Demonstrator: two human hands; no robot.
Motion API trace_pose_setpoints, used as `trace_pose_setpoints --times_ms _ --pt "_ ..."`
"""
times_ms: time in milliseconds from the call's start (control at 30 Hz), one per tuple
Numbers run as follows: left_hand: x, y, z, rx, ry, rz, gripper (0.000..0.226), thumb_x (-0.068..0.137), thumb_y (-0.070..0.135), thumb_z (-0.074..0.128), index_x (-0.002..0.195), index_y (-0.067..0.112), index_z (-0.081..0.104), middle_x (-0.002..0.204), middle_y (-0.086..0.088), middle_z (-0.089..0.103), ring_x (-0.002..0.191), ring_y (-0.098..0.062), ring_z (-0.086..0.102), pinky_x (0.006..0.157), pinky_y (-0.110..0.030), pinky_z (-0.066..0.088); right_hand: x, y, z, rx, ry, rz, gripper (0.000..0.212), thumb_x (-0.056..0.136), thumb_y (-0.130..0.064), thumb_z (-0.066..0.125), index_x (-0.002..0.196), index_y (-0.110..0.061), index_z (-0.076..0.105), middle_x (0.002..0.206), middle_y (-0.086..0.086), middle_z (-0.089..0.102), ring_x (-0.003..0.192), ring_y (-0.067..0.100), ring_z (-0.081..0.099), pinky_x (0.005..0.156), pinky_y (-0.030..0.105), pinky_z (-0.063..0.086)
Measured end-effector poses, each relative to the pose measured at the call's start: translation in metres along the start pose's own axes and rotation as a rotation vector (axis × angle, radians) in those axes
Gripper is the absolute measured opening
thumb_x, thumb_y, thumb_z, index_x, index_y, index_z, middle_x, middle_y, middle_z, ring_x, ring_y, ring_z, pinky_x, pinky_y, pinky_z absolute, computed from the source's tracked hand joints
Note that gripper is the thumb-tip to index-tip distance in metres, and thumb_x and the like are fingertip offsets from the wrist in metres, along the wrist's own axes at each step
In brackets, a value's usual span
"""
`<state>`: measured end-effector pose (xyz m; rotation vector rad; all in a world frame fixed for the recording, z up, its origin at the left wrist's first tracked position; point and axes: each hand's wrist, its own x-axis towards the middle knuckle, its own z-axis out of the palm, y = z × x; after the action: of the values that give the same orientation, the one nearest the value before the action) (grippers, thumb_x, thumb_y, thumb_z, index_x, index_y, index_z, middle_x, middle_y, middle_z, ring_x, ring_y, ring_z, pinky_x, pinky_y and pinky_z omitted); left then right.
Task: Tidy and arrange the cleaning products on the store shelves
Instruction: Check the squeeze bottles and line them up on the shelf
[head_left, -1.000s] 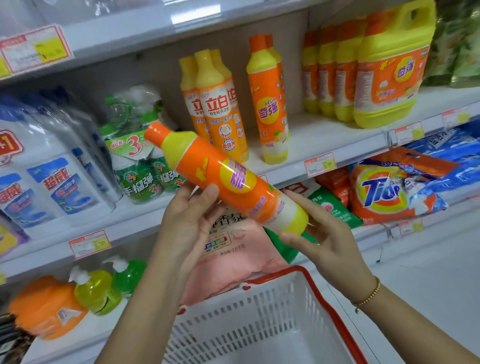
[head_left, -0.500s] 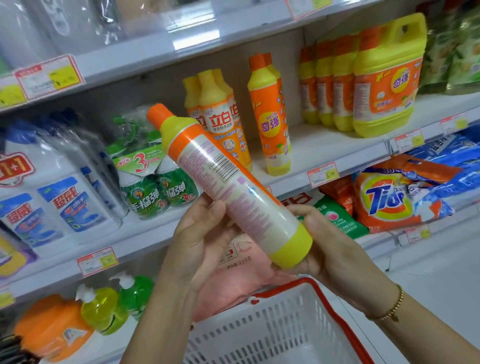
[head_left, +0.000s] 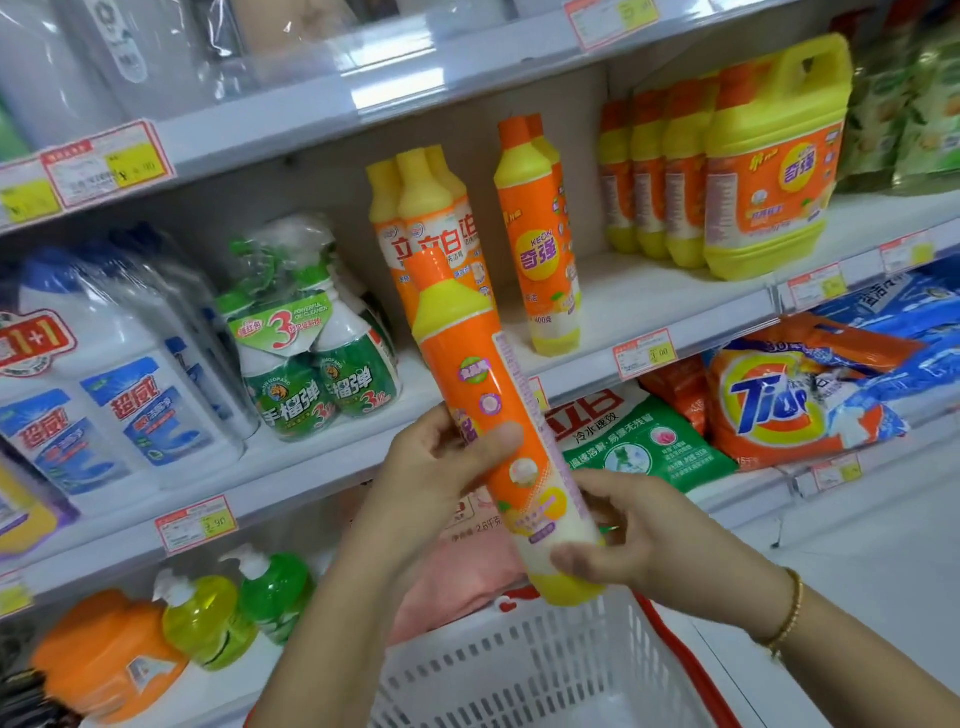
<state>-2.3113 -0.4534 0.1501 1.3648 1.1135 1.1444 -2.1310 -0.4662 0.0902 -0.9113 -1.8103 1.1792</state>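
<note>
I hold an orange and yellow detergent bottle (head_left: 493, 410) nearly upright in front of the shelves, its orange cap up. My left hand (head_left: 441, 467) grips the bottle's middle, thumb across the front. My right hand (head_left: 639, 540) holds its yellow base, fingers curled round it. On the middle shelf (head_left: 649, 296) behind stand matching orange bottles (head_left: 540, 249), a group of yellow-capped bottles (head_left: 421, 208) and a large yellow jug (head_left: 769, 171).
A white basket with a red rim (head_left: 545, 670) sits below my hands. Green spray bottles (head_left: 311, 358) and white-blue jugs (head_left: 104, 395) fill the shelf to the left. Detergent bags (head_left: 779, 405) lie lower right; pump bottles (head_left: 234, 603) stand lower left.
The bottle has swung from lying slanted to nearly upright and has turned in my hands, its orange side now facing me. Both hands have kept hold of it.
</note>
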Motion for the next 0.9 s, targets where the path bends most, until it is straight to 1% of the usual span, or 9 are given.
trace_pose_setpoints --times_ms 67,200,267,333,500,600,700,800,900 --pt "0.001 0.001 -0.007 -0.169 -0.068 -0.053 0.037 0.066 0.032 0.078 0.097 0.013 0.073 0.094 -0.003 0.075 0.083 -0.016 0.07 0.072 -0.026 0.056 -0.003 -0.006 -0.005 0.265 -0.108 0.056 0.029 0.076 -0.028 0.07 0.1 -0.012 0.07 0.093 0.001 0.072 0.084 0.014 0.068 0.074 0.026 0.054" --pt "0.007 -0.004 0.002 -0.415 -0.047 -0.187 0.049 0.057 0.036 0.08 0.095 0.007 0.075 0.093 -0.011 0.074 0.073 -0.016 0.071 0.062 -0.029 0.059 -0.004 -0.017 -0.002 0.765 -0.215 0.128 0.05 0.059 -0.046 0.082 0.092 -0.01 0.076 0.089 0.012 0.072 0.075 0.019 0.07 0.062 0.028 0.056" --pt "0.01 -0.005 0.012 -0.459 -0.017 -0.243 0.06 0.062 0.036 0.071 0.113 0.005 0.066 0.104 -0.013 0.072 0.085 -0.02 0.071 0.077 -0.036 0.06 -0.004 -0.022 -0.001 0.888 -0.178 0.188 0.061 0.048 -0.048 0.088 0.093 -0.008 0.076 0.093 0.017 0.072 0.078 0.023 0.072 0.061 0.035 0.06" --pt "0.009 -0.004 0.017 -0.479 -0.008 -0.27 0.065 0.065 0.035 0.068 0.121 0.003 0.06 0.112 -0.015 0.07 0.095 -0.023 0.07 0.086 -0.038 0.057 -0.006 -0.027 -0.003 0.936 -0.16 0.228 0.059 0.043 -0.047 0.09 0.088 -0.011 0.078 0.096 0.018 0.071 0.081 0.026 0.072 0.073 0.042 0.059" --pt "0.0 0.005 0.02 -0.444 -0.02 -0.292 0.064 0.07 0.033 0.064 0.123 -0.001 0.057 0.104 -0.016 0.071 0.073 -0.017 0.072 0.054 -0.026 0.057 -0.013 -0.04 -0.014 1.104 -0.263 0.314 0.065 0.042 -0.033 0.094 0.094 0.001 0.074 0.096 0.025 0.069 0.079 0.034 0.071 0.064 0.039 0.061" --pt "-0.003 0.007 0.023 -0.372 -0.058 -0.28 0.068 0.063 0.036 0.069 0.119 -0.002 0.06 0.102 -0.015 0.072 0.076 -0.019 0.073 0.056 -0.028 0.058 -0.019 -0.038 -0.02 1.103 -0.331 0.332 0.064 0.055 -0.029 0.09 0.107 0.003 0.069 0.107 0.028 0.065 0.091 0.039 0.068 0.069 0.042 0.06" --pt "-0.001 0.003 0.027 -0.319 -0.072 -0.253 0.05 0.063 0.03 0.068 0.1 -0.003 0.065 0.095 -0.017 0.073 0.079 -0.021 0.072 0.067 -0.035 0.061 -0.02 -0.029 -0.023 1.011 -0.349 0.335 0.071 0.065 -0.028 0.085 0.122 0.002 0.056 0.117 0.026 0.062 0.099 0.036 0.066 0.08 0.044 0.058" --pt "0.003 -0.002 0.03 -0.265 -0.069 -0.213 0.04 0.066 0.019 0.068 0.099 -0.003 0.066 0.096 -0.018 0.072 0.083 -0.025 0.07 0.074 -0.038 0.059 -0.019 -0.022 -0.028 0.788 -0.267 0.347 0.05 0.08 -0.03 0.073 0.118 -0.001 0.059 0.117 0.019 0.066 0.101 0.027 0.067 0.087 0.038 0.056" --pt "0.01 -0.006 0.032 -0.249 -0.094 -0.107 0.045 0.062 0.0 0.075 0.106 -0.001 0.065 0.095 -0.015 0.072 0.083 -0.023 0.07 0.066 -0.033 0.059 -0.018 -0.018 -0.039 0.429 -0.176 0.27 0.036 0.085 -0.03 0.061 0.112 -0.007 0.065 0.109 0.008 0.071 0.099 0.02 0.068 0.086 0.03 0.055"
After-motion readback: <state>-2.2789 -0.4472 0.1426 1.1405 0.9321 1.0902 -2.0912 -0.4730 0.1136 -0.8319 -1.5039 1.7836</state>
